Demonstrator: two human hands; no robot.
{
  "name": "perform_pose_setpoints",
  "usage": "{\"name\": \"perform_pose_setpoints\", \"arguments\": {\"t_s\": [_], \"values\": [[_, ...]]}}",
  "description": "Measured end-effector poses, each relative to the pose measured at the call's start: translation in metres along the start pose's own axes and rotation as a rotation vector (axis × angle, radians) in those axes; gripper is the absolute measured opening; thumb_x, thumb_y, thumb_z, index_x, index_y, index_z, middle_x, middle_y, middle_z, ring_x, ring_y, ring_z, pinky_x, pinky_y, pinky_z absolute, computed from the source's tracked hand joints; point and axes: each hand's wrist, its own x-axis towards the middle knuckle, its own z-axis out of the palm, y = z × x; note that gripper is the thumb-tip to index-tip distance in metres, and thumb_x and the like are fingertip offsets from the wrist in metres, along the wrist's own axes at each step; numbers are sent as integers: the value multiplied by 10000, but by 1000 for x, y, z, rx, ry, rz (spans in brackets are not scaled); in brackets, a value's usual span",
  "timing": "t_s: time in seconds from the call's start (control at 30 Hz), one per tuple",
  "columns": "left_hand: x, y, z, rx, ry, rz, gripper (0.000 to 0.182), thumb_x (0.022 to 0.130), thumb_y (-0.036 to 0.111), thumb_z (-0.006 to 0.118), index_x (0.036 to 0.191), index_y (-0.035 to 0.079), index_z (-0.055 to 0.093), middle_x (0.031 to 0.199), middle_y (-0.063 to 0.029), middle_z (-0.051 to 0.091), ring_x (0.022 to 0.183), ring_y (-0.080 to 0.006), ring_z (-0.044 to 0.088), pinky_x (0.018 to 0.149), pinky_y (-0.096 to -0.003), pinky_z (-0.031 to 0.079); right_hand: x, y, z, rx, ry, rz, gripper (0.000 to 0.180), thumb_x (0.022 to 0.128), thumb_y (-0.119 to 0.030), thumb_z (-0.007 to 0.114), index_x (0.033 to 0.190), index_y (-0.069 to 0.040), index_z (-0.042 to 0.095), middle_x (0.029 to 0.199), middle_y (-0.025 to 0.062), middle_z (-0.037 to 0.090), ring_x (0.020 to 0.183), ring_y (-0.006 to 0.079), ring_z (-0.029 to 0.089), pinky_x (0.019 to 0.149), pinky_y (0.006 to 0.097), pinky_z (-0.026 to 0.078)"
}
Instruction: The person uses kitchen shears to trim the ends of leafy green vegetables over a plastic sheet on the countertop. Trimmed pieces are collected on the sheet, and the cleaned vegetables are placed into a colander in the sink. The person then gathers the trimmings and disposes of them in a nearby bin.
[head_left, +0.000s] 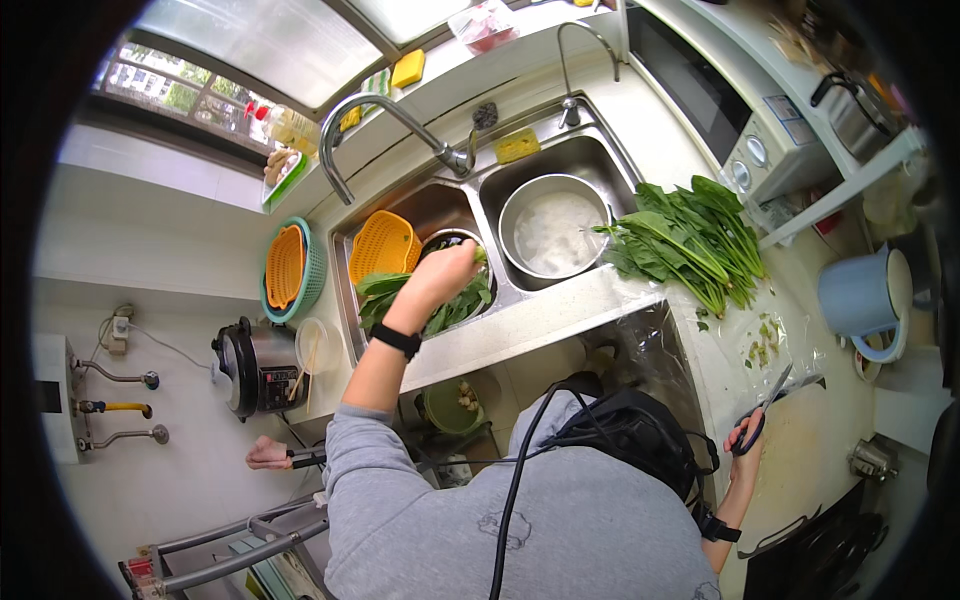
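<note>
My left hand (444, 274) is closed on leafy green vegetables over the left basin of the steel double sink (491, 225). Long leaves (384, 285) hang to its left, and more lie below it in a round bowl (491, 259). An orange plastic basket (385, 244) leans beside the bowl. In my right hand (747, 439) is a pair of scissors (769, 401), its blades pointing away from me above the counter. A metal pot (555, 225) of cloudy water sits in the right basin. A pile of spinach (686, 244) lies on the counter to its right, near scattered trimmings (765, 343).
A chrome faucet (375, 101) arches over the left basin. Nested baskets (289, 270) and an electric pressure cooker (259, 367) stand at left. A blue pitcher (855, 300), a cutting board (799, 450) and a microwave (690, 82) are at right. A green bin (454, 405) is below the counter.
</note>
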Motion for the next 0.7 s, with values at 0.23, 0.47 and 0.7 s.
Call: {"name": "perform_pose_setpoints", "arguments": {"t_s": [0.23,0.47,0.7], "values": [[2,-141,99,-121,-436,-395,1079,740,532,750,1481,-20,193,1413,-336,361,1297,-422,416,1068,-410,376,-16,-12,11,-50,43,-25,432,954,-537,497,816,-132,449,541,-17,393,435,102,417,391,263,341],[-2,-167,179,54,-699,-465,886,895,504,573,1541,247,24,1584,-188,79,1384,-476,251,1100,-518,323,-39,-16,12,-75,162,14,455,937,-564,513,799,-140,426,556,-24,354,453,103,396,410,262,329],[20,-183,234,157,-898,-368,658,981,258,447,1538,232,98,1585,-141,129,1362,-415,328,1045,-512,404,-52,-23,6,-151,218,37,469,944,-577,489,799,-136,417,557,-19,363,458,109,396,420,264,333]]}}
